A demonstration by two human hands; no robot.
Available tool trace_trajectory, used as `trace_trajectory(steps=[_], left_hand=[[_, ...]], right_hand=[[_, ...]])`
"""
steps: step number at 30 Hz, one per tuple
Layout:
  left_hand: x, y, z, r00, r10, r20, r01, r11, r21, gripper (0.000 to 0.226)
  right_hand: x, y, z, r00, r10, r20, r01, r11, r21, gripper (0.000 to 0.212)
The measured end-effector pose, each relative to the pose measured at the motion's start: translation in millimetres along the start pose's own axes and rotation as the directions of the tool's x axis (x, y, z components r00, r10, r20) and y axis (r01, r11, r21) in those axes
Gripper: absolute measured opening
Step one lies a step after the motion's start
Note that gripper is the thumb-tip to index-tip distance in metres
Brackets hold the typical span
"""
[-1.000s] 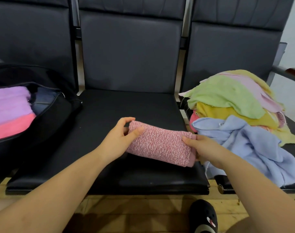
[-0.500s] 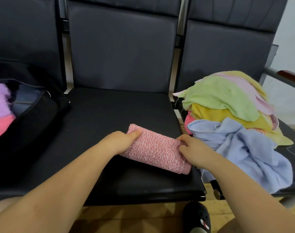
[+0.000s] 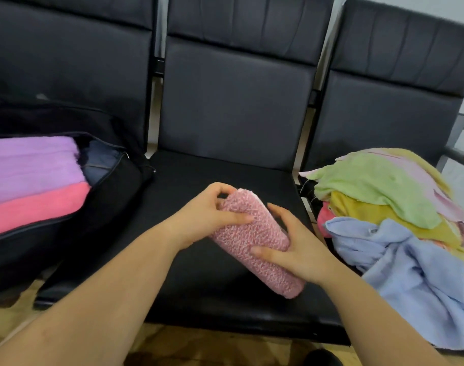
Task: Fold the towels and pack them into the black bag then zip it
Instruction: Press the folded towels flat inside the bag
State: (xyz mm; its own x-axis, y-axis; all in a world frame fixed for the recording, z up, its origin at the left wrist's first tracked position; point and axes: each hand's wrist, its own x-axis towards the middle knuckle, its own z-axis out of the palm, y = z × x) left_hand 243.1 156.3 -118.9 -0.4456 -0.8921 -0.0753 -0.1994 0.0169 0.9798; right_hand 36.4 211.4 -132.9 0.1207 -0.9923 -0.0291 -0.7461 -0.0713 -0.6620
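A row of black seats (image 3: 233, 122) carries the open black bag (image 3: 93, 220) on the left, with folded purple and pink towels (image 3: 32, 186) inside, and a loose towel pile (image 3: 400, 215) on the right. Over the middle seat, the left hand (image 3: 207, 215) and right hand (image 3: 296, 249) both grip a folded speckled pink towel (image 3: 254, 239).

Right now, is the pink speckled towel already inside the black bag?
No, the pink speckled towel is held folded over the middle seat by both hands, beside the open black bag.
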Motion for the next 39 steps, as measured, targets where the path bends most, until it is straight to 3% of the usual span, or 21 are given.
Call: trace_trajectory(steps=[2, 5, 10, 14, 20, 24, 26, 29, 31, 33, 35, 37, 38, 39], left_hand=[[-14, 5, -8, 0.994, 0.091, 0.060, -0.093, 0.995, 0.022, 0.060], [-31, 9, -23, 0.978, 0.206, 0.034, -0.208, 0.969, 0.130, 0.055], [-61, 6, -58, 0.914, 0.349, -0.205, -0.258, 0.893, 0.368, 0.038], [-87, 0, -93, 0.816, 0.400, -0.417, -0.234, 0.888, 0.395, 0.030], [-131, -23, -140, 0.674, 0.355, -0.648, -0.184, 0.930, 0.318, 0.029], [-153, -29, -169, 0.557, 0.306, -0.772, -0.196, 0.952, 0.237, 0.013], [-159, -31, -183, 0.530, 0.265, -0.806, -0.176, 0.964, 0.201, 0.009], [-160, -40, -212, 0.502, 0.050, -0.864, -0.115, 0.993, -0.010, 0.017], [-164, -42, -235, 0.542, -0.191, -0.818, -0.251, 0.893, -0.374, 0.031], [-171, -43, -254, 0.585, -0.275, -0.763, -0.422, 0.701, -0.576, 0.036], [-177, -46, -267, 0.530, -0.266, -0.805, -0.453, 0.713, -0.535, 0.026], [-181, -55, -283, 0.457, -0.179, -0.871, -0.353, 0.863, -0.362, 0.019], [-184, -62, -293, 0.426, -0.093, -0.900, -0.216, 0.955, -0.201, 0.021], [-187, -68, -304, 0.417, 0.026, -0.908, 0.018, 0.999, 0.036, 0.024]], right_hand=[[7, -17, 5, 0.999, -0.045, 0.015, 0.045, 0.999, 0.031, 0.103], [17, -40, 18, 0.996, -0.080, 0.038, 0.079, 0.996, 0.044, 0.078], [36, -86, 47, 0.977, -0.207, 0.050, 0.205, 0.978, 0.050, 0.059], [57, -129, 66, 0.955, -0.265, 0.135, 0.265, 0.964, 0.019, 0.048], [90, -175, 94, 0.922, -0.269, 0.278, 0.311, 0.943, -0.120, 0.087], [103, -213, 98, 0.911, -0.278, 0.305, 0.333, 0.932, -0.146, 0.070], [110, -230, 102, 0.902, -0.274, 0.334, 0.341, 0.926, -0.161, 0.066], [119, -249, 112, 0.900, -0.278, 0.337, 0.334, 0.935, -0.121, 0.069], [125, -257, 122, 0.905, -0.289, 0.312, 0.309, 0.951, -0.017, 0.070], [130, -265, 135, 0.913, -0.292, 0.285, 0.271, 0.956, 0.111, 0.068], [136, -272, 148, 0.932, -0.268, 0.245, 0.214, 0.950, 0.227, 0.064], [145, -282, 162, 0.954, -0.216, 0.209, 0.149, 0.943, 0.297, 0.056], [150, -287, 168, 0.960, -0.189, 0.204, 0.118, 0.942, 0.315, 0.051], [155, -292, 176, 0.966, -0.156, 0.204, 0.081, 0.939, 0.335, 0.046]])
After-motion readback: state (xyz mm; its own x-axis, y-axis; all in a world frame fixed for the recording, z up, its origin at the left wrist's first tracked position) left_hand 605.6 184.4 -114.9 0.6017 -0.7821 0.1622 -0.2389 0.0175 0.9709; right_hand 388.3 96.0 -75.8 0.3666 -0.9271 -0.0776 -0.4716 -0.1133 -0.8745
